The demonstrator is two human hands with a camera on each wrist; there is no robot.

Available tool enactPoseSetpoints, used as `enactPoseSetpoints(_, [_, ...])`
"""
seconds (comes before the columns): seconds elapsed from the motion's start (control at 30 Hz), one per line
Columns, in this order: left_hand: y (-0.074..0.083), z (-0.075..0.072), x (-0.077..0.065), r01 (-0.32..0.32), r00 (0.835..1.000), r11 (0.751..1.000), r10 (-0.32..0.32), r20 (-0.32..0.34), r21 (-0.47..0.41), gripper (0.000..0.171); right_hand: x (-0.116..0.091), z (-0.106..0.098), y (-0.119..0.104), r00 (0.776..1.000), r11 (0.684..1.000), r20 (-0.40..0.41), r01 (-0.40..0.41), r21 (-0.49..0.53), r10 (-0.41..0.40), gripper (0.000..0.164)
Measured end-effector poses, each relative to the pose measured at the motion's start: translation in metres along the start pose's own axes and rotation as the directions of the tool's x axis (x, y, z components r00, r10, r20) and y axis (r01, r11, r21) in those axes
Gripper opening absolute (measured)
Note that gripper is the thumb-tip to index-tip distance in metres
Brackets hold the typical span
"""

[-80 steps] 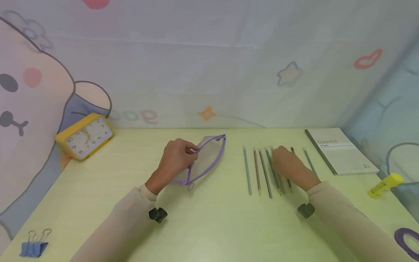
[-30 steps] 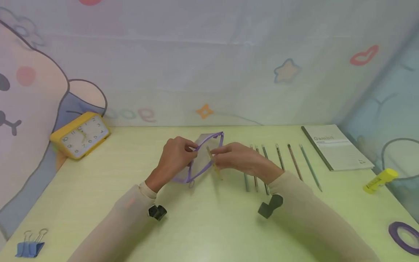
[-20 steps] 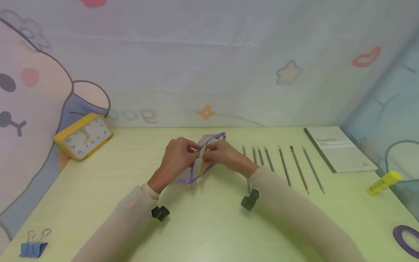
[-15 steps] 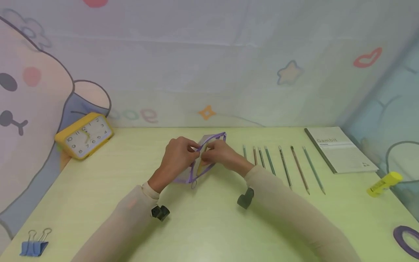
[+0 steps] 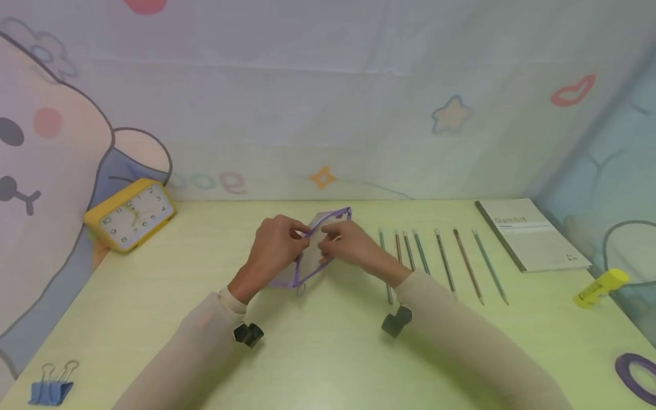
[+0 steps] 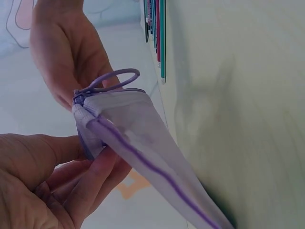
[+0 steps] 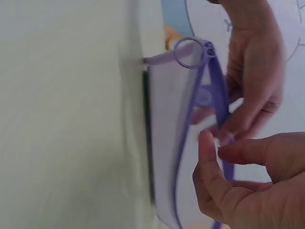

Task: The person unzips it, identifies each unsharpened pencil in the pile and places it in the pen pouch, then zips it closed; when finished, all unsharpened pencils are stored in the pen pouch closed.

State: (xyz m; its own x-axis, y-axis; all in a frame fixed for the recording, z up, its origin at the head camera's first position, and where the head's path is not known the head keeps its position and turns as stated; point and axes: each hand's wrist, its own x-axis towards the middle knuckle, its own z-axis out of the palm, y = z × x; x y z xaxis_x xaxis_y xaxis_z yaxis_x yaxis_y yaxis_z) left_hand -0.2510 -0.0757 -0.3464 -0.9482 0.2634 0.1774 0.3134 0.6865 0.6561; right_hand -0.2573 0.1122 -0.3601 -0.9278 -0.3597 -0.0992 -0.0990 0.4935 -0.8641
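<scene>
A pale see-through zip pouch (image 5: 310, 259) with purple edging stands with its mouth spread on the table. My left hand (image 5: 277, 242) pinches the near-left edge of that mouth between thumb and fingers, as the left wrist view confirms. My right hand (image 5: 353, 245) is at the opening from the right; in the right wrist view its thumb and fingertips (image 7: 207, 143) hold nothing. A purple ring pull (image 7: 188, 52) hangs at the zip's end. Right of the pouch, several pencils (image 5: 465, 265) lie in a row, some partly covered by my right arm.
A grey-white notebook (image 5: 533, 233) lies at the back right, with a yellow glue stick (image 5: 599, 289) and a purple tape roll (image 5: 627, 376) nearer. At left are a yellow clock (image 5: 134, 219) and a blue binder clip (image 5: 50, 393). A printed cloth (image 5: 359, 125) hangs behind.
My right hand took a yellowish pencil from the row, carried it left into the pouch's mouth and let it go; its fingers have since drawn back slightly. The left hand keeps its pinch.
</scene>
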Motion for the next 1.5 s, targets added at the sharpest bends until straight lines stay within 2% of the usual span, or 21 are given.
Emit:
enactPoseSetpoints(0.1, [0.000, -0.001, 0.000, 0.002, 1.000, 1.000, -0.002, 0.000, -0.006, 0.025, -0.014, -0.019, 0.003, 0.999, 0.996, -0.011, 0.037, -0.078, -0.038, 0.046])
enactPoseSetpoints(0.2, [0.000, -0.003, 0.000, 0.006, 1.000, 1.000, -0.007, -0.006, -0.016, 0.025, -0.028, -0.042, 0.014, 0.998, 0.983, -0.030, 0.057, -0.174, -0.063, 0.040])
enactPoseSetpoints(0.3, [0.000, -0.004, -0.001, 0.007, 1.000, 1.000, -0.007, -0.010, -0.023, 0.025, -0.041, -0.062, 0.031, 0.996, 0.970, -0.071, 0.038, -0.242, -0.057, 0.037])
enactPoseSetpoints(0.4, [-0.001, -0.004, -0.002, 0.008, 1.000, 1.000, -0.008, -0.014, -0.015, 0.025, -0.054, -0.075, 0.048, 0.990, 0.936, -0.124, 0.017, -0.351, -0.065, 0.035])
enactPoseSetpoints(0.47, [-0.002, -0.004, -0.002, 0.007, 1.000, 1.000, -0.007, -0.015, -0.006, 0.025, -0.060, -0.080, 0.058, 0.987, 0.899, -0.144, 0.006, -0.439, -0.077, 0.032])
enactPoseSetpoints(0.57, [-0.003, -0.004, -0.003, 0.009, 1.000, 1.000, -0.009, -0.015, -0.004, 0.025, -0.065, -0.082, 0.066, 0.986, 0.831, -0.151, -0.021, -0.555, -0.077, 0.029])
enactPoseSetpoints(0.63, [-0.004, -0.004, -0.003, 0.007, 1.000, 1.000, -0.007, -0.014, -0.007, 0.025, -0.065, -0.082, 0.069, 0.990, 0.804, -0.134, -0.047, -0.593, -0.041, 0.029])
enactPoseSetpoints(0.67, [-0.004, -0.004, -0.003, 0.005, 1.000, 1.000, -0.005, -0.013, -0.009, 0.026, -0.064, -0.081, 0.070, 0.992, 0.797, -0.126, -0.061, -0.600, -0.019, 0.029])
enactPoseSetpoints(0.73, [-0.004, -0.004, -0.003, 0.003, 1.000, 1.000, -0.004, -0.011, -0.016, 0.026, -0.063, -0.078, 0.073, 0.993, 0.785, -0.116, -0.091, -0.612, 0.024, 0.019])
enactPoseSetpoints(0.8, [-0.004, -0.004, -0.002, 0.001, 1.000, 1.000, -0.001, -0.010, -0.019, 0.026, -0.063, -0.075, 0.074, 0.991, 0.774, -0.120, -0.122, -0.621, 0.061, 0.018])
enactPoseSetpoints(0.9, [-0.004, -0.003, -0.002, -0.005, 1.000, 1.000, 0.005, -0.008, -0.020, 0.025, -0.065, -0.070, 0.074, 0.988, 0.749, -0.136, -0.140, -0.648, 0.067, 0.023])
enactPoseSetpoints(1.0, [-0.004, -0.002, -0.002, -0.007, 1.000, 1.000, 0.007, -0.007, -0.017, 0.025, -0.065, -0.067, 0.071, 0.989, 0.710, -0.132, -0.141, -0.690, 0.069, 0.018])
enactPoseSetpoints(1.1, [-0.004, -0.002, -0.002, -0.008, 1.000, 1.000, 0.008, -0.005, -0.015, 0.024, -0.063, -0.064, 0.069, 0.987, 0.702, -0.125, -0.158, -0.694, 0.099, 0.018])
enactPoseSetpoints(1.27, [-0.004, -0.004, -0.001, -0.015, 1.000, 1.000, 0.015, -0.009, -0.022, 0.025, -0.062, -0.062, 0.067, 0.986, 0.706, -0.115, -0.166, -0.688, 0.119, 0.014])
enactPoseSetpoints(1.5, [-0.005, -0.005, -0.001, -0.011, 1.000, 1.000, 0.011, -0.018, -0.028, 0.026, -0.057, -0.060, 0.067, 0.985, 0.652, -0.108, -0.171, -0.739, 0.136, 0.011])
